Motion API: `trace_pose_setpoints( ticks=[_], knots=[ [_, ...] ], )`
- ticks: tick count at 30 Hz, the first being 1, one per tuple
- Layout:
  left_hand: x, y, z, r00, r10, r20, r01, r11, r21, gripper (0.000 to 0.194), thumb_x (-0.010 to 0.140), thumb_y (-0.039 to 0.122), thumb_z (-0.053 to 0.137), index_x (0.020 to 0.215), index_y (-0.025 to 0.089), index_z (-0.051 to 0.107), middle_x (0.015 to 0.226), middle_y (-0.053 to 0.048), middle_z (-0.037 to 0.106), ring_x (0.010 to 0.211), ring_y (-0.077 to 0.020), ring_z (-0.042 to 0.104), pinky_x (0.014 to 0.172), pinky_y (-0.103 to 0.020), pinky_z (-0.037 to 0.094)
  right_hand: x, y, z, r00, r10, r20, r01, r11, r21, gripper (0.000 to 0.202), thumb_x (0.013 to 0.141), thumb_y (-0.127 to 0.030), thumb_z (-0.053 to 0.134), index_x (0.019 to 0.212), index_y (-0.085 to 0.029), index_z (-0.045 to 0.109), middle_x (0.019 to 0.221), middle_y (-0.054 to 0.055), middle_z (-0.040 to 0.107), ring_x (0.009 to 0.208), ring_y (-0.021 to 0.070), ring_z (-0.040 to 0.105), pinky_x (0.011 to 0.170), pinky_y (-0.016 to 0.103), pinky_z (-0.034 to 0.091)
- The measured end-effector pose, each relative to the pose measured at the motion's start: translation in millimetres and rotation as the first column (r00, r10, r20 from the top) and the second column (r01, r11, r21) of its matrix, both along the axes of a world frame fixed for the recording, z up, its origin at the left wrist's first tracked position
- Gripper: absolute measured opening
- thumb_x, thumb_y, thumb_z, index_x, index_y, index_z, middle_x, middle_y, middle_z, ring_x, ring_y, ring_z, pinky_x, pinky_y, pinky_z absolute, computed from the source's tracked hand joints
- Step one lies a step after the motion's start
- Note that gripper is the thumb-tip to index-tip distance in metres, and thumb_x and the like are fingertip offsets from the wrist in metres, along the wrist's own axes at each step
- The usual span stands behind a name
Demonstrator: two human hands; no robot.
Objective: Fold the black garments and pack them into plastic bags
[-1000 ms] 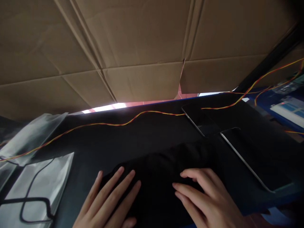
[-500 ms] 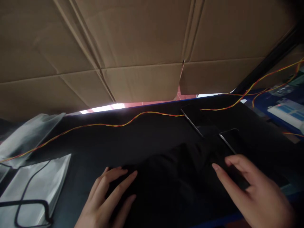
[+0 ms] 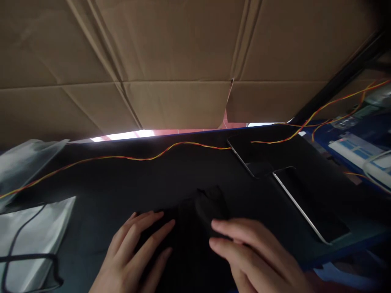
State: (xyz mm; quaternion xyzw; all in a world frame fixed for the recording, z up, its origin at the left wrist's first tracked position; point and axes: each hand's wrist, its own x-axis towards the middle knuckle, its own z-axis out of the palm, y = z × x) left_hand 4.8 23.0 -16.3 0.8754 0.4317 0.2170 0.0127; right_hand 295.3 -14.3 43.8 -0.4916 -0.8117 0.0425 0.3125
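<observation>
A black, soft piece of cloth (image 3: 192, 252) lies on the dark table in front of me, its outline hard to make out against the surface. My left hand (image 3: 134, 248) rests palm down on its left part, fingers spread. At its right side my right hand (image 3: 250, 252) has fingers and thumb closed on a folded-over part of the cloth, which bulges up just beyond the fingertips. Right of this hand lies a dark phone-like slab with a pale edge (image 3: 302, 203). Another similar slab (image 3: 244, 158) lies farther back.
A twisted red-and-yellow wire (image 3: 143, 158) runs across the table. Clear plastic bags (image 3: 24, 240) lie at the left with a black cord (image 3: 30, 257) over them. Cardboard (image 3: 177, 61) stands behind. A white and blue box (image 3: 357, 150) sits at the right.
My right hand has moved left, bringing the right end of the black cloth over toward the middle. The nearer phone-like slab is now uncovered. My left hand has stayed in place.
</observation>
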Motion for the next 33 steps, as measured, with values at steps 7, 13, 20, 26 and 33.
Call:
trace_pose_setpoints(
  ticks=[7, 13, 20, 26, 33],
  knots=[
    [8, -1, 12.9, 0.999, -0.021, -0.039, 0.023, 0.999, 0.049, 0.043, 0.108, 0.022, 0.055, 0.149, 0.032, 0.064, 0.150, -0.006, 0.062, 0.140, -0.0267, 0.058, 0.112, -0.050, 0.055, -4, 21, -23.6, 0.953, 0.008, 0.304, -0.005, 1.000, -0.011, 0.045, 0.111, -0.017, 0.051, 0.152, -0.022, 0.068, 0.170, 0.001, 0.054, 0.157, 0.0398, 0.052, 0.114, 0.063, 0.061],
    [9, -2, 13.3, 0.998, -0.025, -0.065, 0.029, 0.998, 0.054, 0.046, 0.108, 0.021, 0.055, 0.152, 0.032, 0.063, 0.149, -0.007, 0.063, 0.139, -0.0282, 0.059, 0.114, -0.056, 0.055, 16, 13, -30.8, 0.928, -0.061, 0.368, 0.064, 0.998, 0.004, 0.048, 0.110, -0.024, 0.056, 0.158, -0.022, 0.062, 0.177, 0.004, 0.044, 0.162, 0.0443, 0.042, 0.111, 0.070, 0.061],
    [8, -1, 16.1, 0.998, -0.035, -0.052, 0.036, 0.999, 0.037, 0.046, 0.108, 0.025, 0.055, 0.154, 0.032, 0.061, 0.156, -0.007, 0.061, 0.146, -0.0290, 0.056, 0.110, -0.053, 0.062, -12, 14, -30.1, 0.962, -0.099, 0.254, 0.081, 0.993, 0.080, 0.049, 0.109, -0.014, 0.053, 0.157, -0.018, 0.062, 0.177, 0.009, 0.046, 0.165, 0.0411, 0.040, 0.116, 0.064, 0.058],
    [0, -6, 12.1, 1.000, 0.014, -0.015, -0.014, 1.000, 0.016, 0.047, 0.109, 0.030, 0.052, 0.155, 0.036, 0.061, 0.157, -0.005, 0.063, 0.147, -0.0304, 0.058, 0.112, -0.051, 0.062, 0, 11, -27.0, 0.982, -0.170, 0.083, 0.161, 0.982, 0.103, 0.040, 0.110, -0.020, 0.053, 0.147, -0.022, 0.067, 0.161, 0.009, 0.066, 0.148, 0.0350, 0.062, 0.109, 0.054, 0.063],
    [-14, -14, 6.9, 0.986, 0.123, 0.112, -0.106, 0.983, -0.149, 0.055, 0.114, 0.038, 0.026, 0.163, 0.037, 0.052, 0.172, -0.006, 0.049, 0.158, -0.0366, 0.047, 0.121, -0.067, 0.051, 34, 3, -26.1, 0.892, -0.449, 0.053, 0.450, 0.893, -0.017, 0.047, 0.108, -0.069, 0.057, 0.115, -0.025, 0.069, 0.104, 0.009, 0.077, 0.085, 0.0278, 0.083, 0.065, 0.040, 0.071]
  ],
)
